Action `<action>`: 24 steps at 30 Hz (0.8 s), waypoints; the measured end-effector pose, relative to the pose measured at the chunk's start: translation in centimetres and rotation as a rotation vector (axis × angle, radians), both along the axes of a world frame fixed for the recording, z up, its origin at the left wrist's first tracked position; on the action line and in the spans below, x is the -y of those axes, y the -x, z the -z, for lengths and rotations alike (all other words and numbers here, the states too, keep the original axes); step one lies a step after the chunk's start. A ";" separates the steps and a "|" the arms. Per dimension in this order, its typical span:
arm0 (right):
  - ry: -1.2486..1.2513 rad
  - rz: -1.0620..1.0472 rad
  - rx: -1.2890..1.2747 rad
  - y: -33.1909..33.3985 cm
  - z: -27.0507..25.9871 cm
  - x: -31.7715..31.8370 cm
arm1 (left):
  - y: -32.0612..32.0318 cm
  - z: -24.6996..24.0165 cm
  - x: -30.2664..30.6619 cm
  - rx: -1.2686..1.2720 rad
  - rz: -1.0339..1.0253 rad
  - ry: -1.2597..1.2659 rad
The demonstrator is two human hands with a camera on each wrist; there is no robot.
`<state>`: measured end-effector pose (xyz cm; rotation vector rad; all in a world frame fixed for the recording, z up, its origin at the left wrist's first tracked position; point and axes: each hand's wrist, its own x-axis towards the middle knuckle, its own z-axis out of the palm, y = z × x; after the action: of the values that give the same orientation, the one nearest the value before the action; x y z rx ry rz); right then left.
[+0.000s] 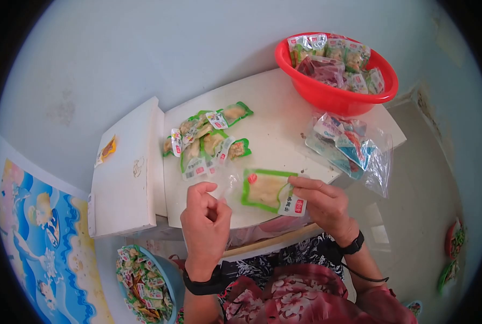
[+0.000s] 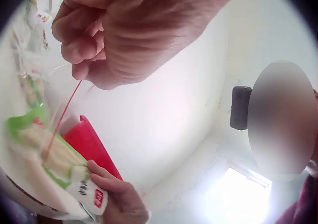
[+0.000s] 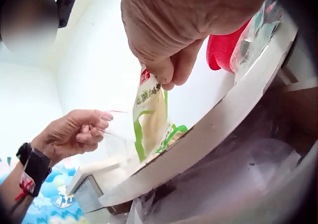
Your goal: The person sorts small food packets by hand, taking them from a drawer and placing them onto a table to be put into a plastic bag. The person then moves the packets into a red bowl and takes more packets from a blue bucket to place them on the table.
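Note:
My right hand (image 1: 324, 208) pinches a vacuum-sealed food packet (image 1: 265, 190) by its white, red-labelled end. The packet has a green border, and pale food shows through its window. To its left, my left hand (image 1: 206, 224) has curled fingers and pinches the edge of a clear plastic bag (image 1: 230, 181). In the left wrist view, a thin red line on the bag (image 2: 63, 112) runs down from the fingertips and overlaps the packet (image 2: 62, 159). Beyond the hands, several similar green-edged packets (image 1: 211, 141) lie piled on the white table (image 1: 273, 127).
A red basin (image 1: 338, 97) full of bagged packets stands at the table's back right. Before it lies a clear bag with blue-and-red printed packs (image 1: 351, 143). A raised white box-like surface (image 1: 125, 178) with a yellow wrapper (image 1: 107, 148) adjoins the left. Below is a blue tub (image 1: 168, 275) of packets.

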<state>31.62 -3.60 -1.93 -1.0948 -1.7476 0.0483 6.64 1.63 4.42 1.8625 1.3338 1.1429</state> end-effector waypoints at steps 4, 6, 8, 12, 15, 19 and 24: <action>-0.024 -0.092 -0.059 1.2 0.5 0.0 | -1.0 -1.3 1.3 0.000 0.126 0.136; -0.016 -0.120 -0.185 2.6 0.4 0.2 | -1.4 -1.2 1.2 0.004 0.175 0.149; 0.048 -0.162 -0.260 3.9 0.1 0.1 | -1.8 -1.0 0.6 0.015 0.213 0.127; 0.246 -0.244 -0.267 5.1 0.6 -0.7 | -1.5 -0.6 -0.3 0.045 0.251 0.140; 0.370 -0.279 -0.289 4.8 0.5 -1.2 | -0.8 0.5 -1.0 0.070 0.226 0.162; 0.513 -0.303 -0.448 3.3 0.8 -0.4 | 0.0 1.8 -1.1 0.065 0.221 0.193; 0.733 -0.175 -0.821 4.1 -0.1 0.7 | -0.6 2.4 -0.2 0.134 0.228 0.213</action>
<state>27.54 -4.31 -1.87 -1.1716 -1.0554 1.1552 7.27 1.83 2.04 1.7022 1.0915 0.9515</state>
